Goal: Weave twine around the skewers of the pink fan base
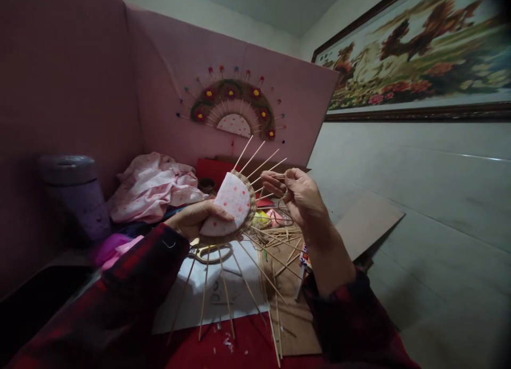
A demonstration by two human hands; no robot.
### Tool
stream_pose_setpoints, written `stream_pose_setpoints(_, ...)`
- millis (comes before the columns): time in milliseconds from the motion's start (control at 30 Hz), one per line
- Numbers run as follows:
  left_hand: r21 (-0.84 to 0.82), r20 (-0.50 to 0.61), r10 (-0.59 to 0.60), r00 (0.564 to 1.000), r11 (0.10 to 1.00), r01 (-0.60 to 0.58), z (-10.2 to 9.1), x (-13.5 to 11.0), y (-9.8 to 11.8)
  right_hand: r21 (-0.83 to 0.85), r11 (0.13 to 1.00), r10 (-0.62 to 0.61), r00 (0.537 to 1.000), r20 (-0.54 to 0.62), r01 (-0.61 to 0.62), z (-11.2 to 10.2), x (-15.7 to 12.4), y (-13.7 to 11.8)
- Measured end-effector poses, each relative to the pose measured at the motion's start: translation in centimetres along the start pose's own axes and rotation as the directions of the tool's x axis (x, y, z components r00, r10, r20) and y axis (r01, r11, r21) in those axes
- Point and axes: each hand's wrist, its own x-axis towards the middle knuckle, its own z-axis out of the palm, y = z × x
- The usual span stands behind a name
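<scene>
My left hand grips a half-round fan piece covered in white dotted cloth, with thin wooden sticks fanning out from its rim. A brown woven band runs along its curved edge. My right hand is just to the right of it, fingers pinched on a thin brown strand among the sticks. Both sleeves are dark red plaid.
A finished flowered fan hangs on the pink board. Scissors, loose sticks, white paper and brown card lie below. Dotted cloth and a purple lidded cup sit left; a framed picture hangs right.
</scene>
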Motion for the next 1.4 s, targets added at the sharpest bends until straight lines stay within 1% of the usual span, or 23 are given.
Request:
stream_pose_setpoints(67, -0.020, 0.037, 0.004, 0.999, 1.000, -0.003, 0.1, -0.1, 0.0, 0.009, 0.998, -0.063, 0.998, 0.021, 0.063, 0.4, 0.0, 0.2)
stream_pose_setpoints(100, -0.024, 0.039, 0.008, 0.999, 1.000, -0.007, 0.2, -0.1, 0.0, -0.009, 0.996, -0.089, 0.996, 0.027, 0.089, 0.6, -0.1, 0.3)
stream_pose_setpoints(200, -0.032, 0.007, 0.008, 1.000, 0.999, -0.008, 0.1, -0.1, 0.2, -0.064, 0.988, -0.137, 0.990, 0.044, 0.140, 1.2, -0.2, 0.4)
stream_pose_setpoints(267, -0.048, -0.019, -0.011, 1.000, 0.999, 0.011, -0.1, -0.1, 0.3, -0.048, 0.984, -0.166, 0.985, 0.049, 0.169, 1.3, -0.4, 0.2)
stream_pose_setpoints(333, -0.062, -0.033, -0.038, 0.999, 0.997, 0.035, -0.4, -0.1, 0.5, -0.029, 0.982, -0.188, 0.981, 0.037, 0.189, 1.2, -0.5, -0.1)
stream_pose_setpoints(400, -0.065, -0.044, -0.046, 0.998, 0.997, 0.043, -0.6, -0.2, 0.6, -0.060, 0.978, -0.198, 0.980, 0.024, 0.199, 0.9, -0.5, -0.4)
stream_pose_setpoints(467, -0.061, -0.063, -0.047, 0.997, 0.997, 0.043, -0.9, -0.3, 0.6, -0.174, 0.964, -0.204, 0.979, -0.005, 0.200, 0.4, -0.5, -0.6)
stream_pose_setpoints(533, -0.063, -0.084, -0.027, 0.996, 0.998, 0.022, -1.1, -0.3, 0.6, -0.328, 0.924, -0.227, 0.972, -0.060, 0.196, -0.2, -0.5, -1.1)
stream_pose_setpoints(633, -0.069, -0.086, 0.014, 0.996, 0.997, -0.020, -1.6, -0.2, 0.7, -0.491, 0.845, -0.315, 0.939, -0.141, 0.210, -1.1, -0.7, -2.1)
stream_pose_setpoints(733, -0.079, -0.077, 0.073, 0.994, 0.994, -0.079, -2.0, -0.2, 0.7, -0.627, 0.742, -0.415, 0.897, -0.153, 0.236, -1.5, -1.1, -3.2)
stream_pose_setpoints(800, -0.088, -0.084, 0.107, 0.991, 0.990, -0.114, -2.1, -0.2, 0.8, -0.718, 0.658, -0.462, 0.874, -0.150, 0.225, -1.7, -1.2, -3.6)
stream_pose_setpoints(867, -0.096, -0.104, 0.125, 0.987, 0.986, -0.135, -2.3, -0.3, 0.9, -0.790, 0.582, -0.485, 0.862, -0.145, 0.194, -2.0, -1.3, -3.8)
stream_pose_setpoints(933, -0.103, -0.130, 0.147, 0.981, 0.982, -0.160, -2.4, -0.4, 1.1, -0.839, 0.522, -0.484, 0.864, -0.140, 0.157, -2.5, -1.2, -3.7)
stream_pose_setpoints(967, -0.106, -0.141, 0.162, 0.977, 0.978, -0.178, -2.5, -0.5, 1.2, -0.852, 0.505, -0.476, 0.868, -0.140, 0.139, -2.7, -1.1, -3.6)
stream_pose_setpoints(1033, -0.105, -0.152, 0.180, 0.972, 0.975, -0.197, -2.6, -0.8, 1.4, -0.853, 0.511, -0.441, 0.885, -0.149, 0.111, -3.3, -0.9, -3.4)
stream_pose_setpoints(1100, -0.097, -0.154, 0.173, 0.973, 0.977, -0.189, -2.8, -1.0, 1.7, -0.835, 0.543, -0.391, 0.905, -0.164, 0.084, -3.7, -0.7, -3.1)
stream_pose_setpoints(1133, -0.092, -0.153, 0.170, 0.974, 0.978, -0.185, -2.9, -1.2, 1.9, -0.831, 0.552, -0.376, 0.910, -0.172, 0.071, -3.9, -0.6, -3.0)
stream_pose_setpoints(1200, -0.085, -0.147, 0.167, 0.975, 0.980, -0.181, -3.2, -1.5, 2.2, -0.841, 0.539, -0.369, 0.910, -0.191, 0.042, -4.3, -0.4, -2.9)
stream_pose_setpoints(1333, -0.080, -0.167, 0.118, 0.979, 0.988, -0.133, -3.9, -2.3, 2.9, -0.893, 0.449, -0.438, 0.875, -0.207, 0.014, -5.3, -0.2, -2.5)
stream_pose_setpoints(1400, -0.078, -0.182, 0.102, 0.978, 0.990, -0.118, -4.2, -2.7, 3.2, -0.909, 0.417, -0.500, 0.837, -0.225, 0.005, -6.0, 0.0, -2.4)
